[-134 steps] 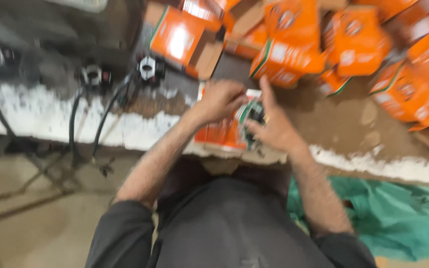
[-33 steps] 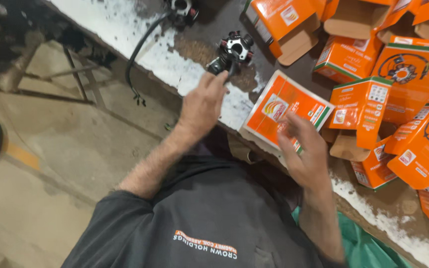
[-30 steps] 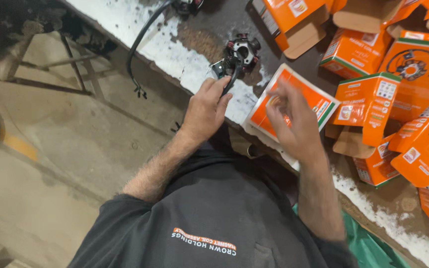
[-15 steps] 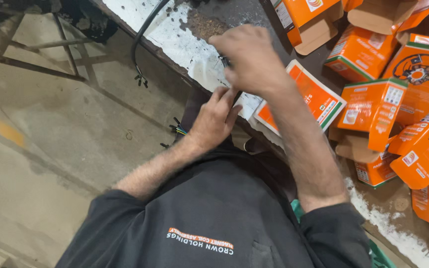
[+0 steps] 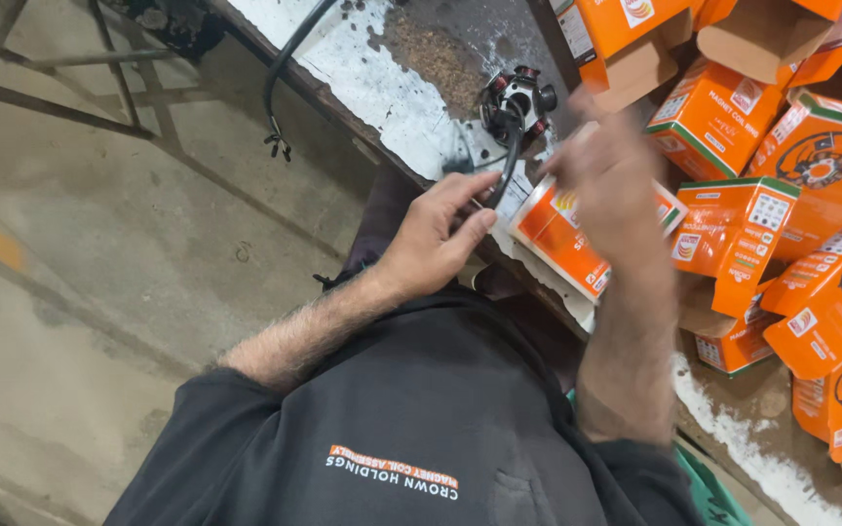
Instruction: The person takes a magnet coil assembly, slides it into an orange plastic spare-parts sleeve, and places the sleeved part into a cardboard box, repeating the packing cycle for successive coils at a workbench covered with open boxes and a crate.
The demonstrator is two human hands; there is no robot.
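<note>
My left hand [image 5: 436, 239] sits closest to me, just over the near edge of the worn, white-streaked dark workbench [image 5: 372, 83], with its fingers curled and pinched around the thick black rubber cable [image 5: 511, 156]. That cable rises away from my fingers in a short arc and ends at the round black magnet coil with copper-coloured windings [image 5: 516, 97], which lies on the bench just beyond my left hand. To the right of that hand, my right hand [image 5: 611, 190] is raised and blurred, so I cannot tell whether its fingers are spread or closed; it hovers over the flat orange-and-white cardboard box [image 5: 562, 234], which lies on the bench edge right between my two hands, and I cannot say whether the hand touches it. Further right of my right hand, a crowd of small orange cardboard boxes with green edges [image 5: 733, 117] lies piled, some upright, some tipped, a few with flaps open. Far out beyond my left hand, a second black cable [image 5: 285, 68] hangs over the bench edge toward the concrete floor [image 5: 99, 244].
</note>
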